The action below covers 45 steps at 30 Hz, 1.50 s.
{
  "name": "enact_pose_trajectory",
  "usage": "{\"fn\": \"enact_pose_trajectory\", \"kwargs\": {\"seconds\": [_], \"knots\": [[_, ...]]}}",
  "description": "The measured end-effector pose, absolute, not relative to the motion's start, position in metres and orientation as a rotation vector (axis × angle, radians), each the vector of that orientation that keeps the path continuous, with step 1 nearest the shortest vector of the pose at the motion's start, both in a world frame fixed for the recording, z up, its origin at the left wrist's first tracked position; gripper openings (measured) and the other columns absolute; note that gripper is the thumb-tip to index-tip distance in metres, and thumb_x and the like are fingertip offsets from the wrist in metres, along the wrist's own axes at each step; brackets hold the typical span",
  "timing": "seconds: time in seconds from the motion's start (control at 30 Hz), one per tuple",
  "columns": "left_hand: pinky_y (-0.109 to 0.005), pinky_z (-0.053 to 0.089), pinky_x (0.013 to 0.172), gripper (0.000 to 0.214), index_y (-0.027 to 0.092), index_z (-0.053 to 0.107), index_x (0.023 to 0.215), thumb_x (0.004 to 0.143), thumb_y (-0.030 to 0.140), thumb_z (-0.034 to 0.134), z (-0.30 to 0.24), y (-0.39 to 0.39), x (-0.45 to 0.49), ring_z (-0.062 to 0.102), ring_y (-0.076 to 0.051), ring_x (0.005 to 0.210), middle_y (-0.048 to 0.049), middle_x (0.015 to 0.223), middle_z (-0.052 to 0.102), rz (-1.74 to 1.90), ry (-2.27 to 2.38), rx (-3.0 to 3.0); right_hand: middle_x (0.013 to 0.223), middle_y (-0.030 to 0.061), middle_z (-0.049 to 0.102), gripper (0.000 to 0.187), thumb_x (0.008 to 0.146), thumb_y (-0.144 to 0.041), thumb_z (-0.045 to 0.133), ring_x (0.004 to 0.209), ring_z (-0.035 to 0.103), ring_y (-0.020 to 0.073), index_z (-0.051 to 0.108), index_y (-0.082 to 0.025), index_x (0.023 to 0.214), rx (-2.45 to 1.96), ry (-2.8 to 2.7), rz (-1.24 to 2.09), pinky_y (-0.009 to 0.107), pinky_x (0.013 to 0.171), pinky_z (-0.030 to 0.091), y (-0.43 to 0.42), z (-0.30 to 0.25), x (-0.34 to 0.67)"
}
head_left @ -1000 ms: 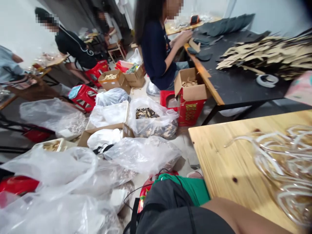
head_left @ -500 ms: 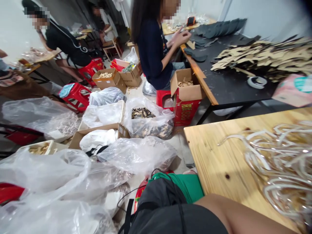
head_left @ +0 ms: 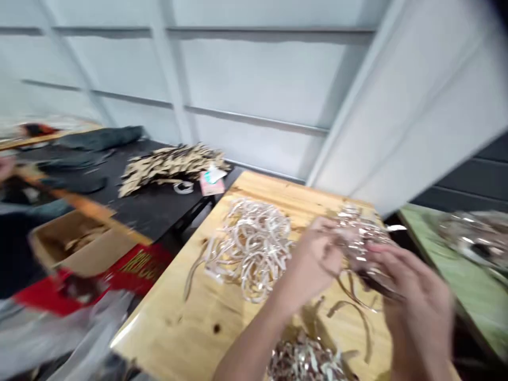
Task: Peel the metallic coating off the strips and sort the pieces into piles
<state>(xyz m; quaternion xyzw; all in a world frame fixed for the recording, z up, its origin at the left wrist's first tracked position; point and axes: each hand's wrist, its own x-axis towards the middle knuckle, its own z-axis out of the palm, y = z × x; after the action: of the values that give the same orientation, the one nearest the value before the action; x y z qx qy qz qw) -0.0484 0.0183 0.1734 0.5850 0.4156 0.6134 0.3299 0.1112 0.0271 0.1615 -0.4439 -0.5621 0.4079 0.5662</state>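
Note:
Over the right side of a light wooden table (head_left: 166, 328), both my hands are on a tangled bunch of shiny brownish strips (head_left: 355, 235). My left hand (head_left: 313, 251) has its fingers curled at the bunch's left side. On the lower right side, my right hand (head_left: 416, 288) is closed around it; motion blurs both hands. A few loose strips (head_left: 367, 323) lie on the wood below. To the left spreads a pile of clear and white curled strips (head_left: 254, 243). Near my left forearm, a heap of shiny scraps (head_left: 305, 362) sits at the lower edge.
Left stands a black table (head_left: 159, 209) with stacked tan and dark cut pieces (head_left: 170, 164) and a pink tissue pack (head_left: 212, 182). An open cardboard box (head_left: 119, 248) sits below it. A green table (head_left: 448, 270) with more shiny material stands right. A pale wall (head_left: 254, 79) rises behind.
My view has swung right and up, from the floor bags and co-workers to the wooden table. Both my hands have come into view on the shiny strips.

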Motion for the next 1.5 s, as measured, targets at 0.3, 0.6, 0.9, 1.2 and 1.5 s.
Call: {"fn": "enact_pose_trajectory", "kwargs": {"seconds": [0.3,0.6,0.9,1.2,1.5], "knots": [[-0.034,0.057,0.08,0.05,0.018,0.083,0.121,0.107,0.056,0.053,0.173,0.04,-0.047,0.069,-0.023,0.09,-0.0112,0.109,0.073,1.415,1.131,1.402,0.087,0.0052,0.077,0.023,0.099,-0.044,0.075,0.074,0.074,0.0178,0.077,-0.022,0.103,-0.852,-1.291,1.338,0.023,0.057,0.062,0.043,0.167,0.099],[-0.04,0.051,0.099,0.049,0.024,0.076,0.138,0.112,0.051,0.043,0.159,0.047,-0.049,0.061,-0.029,0.119,-0.0102,0.1,0.069,1.227,1.303,1.668,0.077,0.0034,0.073,0.026,0.092,-0.044,0.081,0.069,0.07,0.0172,0.075,-0.018,0.093,-0.816,-1.163,1.424,0.024,0.057,0.062,0.056,0.164,0.104],[-0.037,0.056,0.095,0.039,0.028,0.077,0.136,0.111,0.042,0.051,0.159,0.036,-0.029,0.064,-0.026,0.11,-0.0109,0.113,0.064,1.422,1.346,1.774,0.075,0.003,0.07,0.02,0.097,-0.036,0.07,0.064,0.062,0.0173,0.068,-0.019,0.086,-1.0,-1.223,1.187,0.027,0.058,0.051,0.052,0.16,0.099],[-0.036,0.053,0.095,0.048,0.023,0.082,0.113,0.105,0.061,0.055,0.163,0.03,-0.03,0.066,-0.026,0.104,-0.0086,0.107,0.071,1.357,1.495,1.302,0.079,0.0011,0.07,0.021,0.105,-0.033,0.058,0.067,0.063,0.0172,0.069,-0.021,0.092,-0.914,-1.471,1.221,0.028,0.06,0.045,0.051,0.17,0.112],[-0.029,0.035,0.061,0.052,0.023,0.047,0.068,0.105,0.058,0.057,0.171,0.033,-0.049,0.046,-0.016,0.061,0.0043,0.062,0.046,1.153,1.644,1.634,0.072,-0.0019,0.06,0.022,0.106,-0.03,0.057,0.067,0.056,0.0164,0.064,-0.022,0.086,-0.9,-1.534,1.232,0.028,0.062,0.043,0.049,0.171,0.117]]}}
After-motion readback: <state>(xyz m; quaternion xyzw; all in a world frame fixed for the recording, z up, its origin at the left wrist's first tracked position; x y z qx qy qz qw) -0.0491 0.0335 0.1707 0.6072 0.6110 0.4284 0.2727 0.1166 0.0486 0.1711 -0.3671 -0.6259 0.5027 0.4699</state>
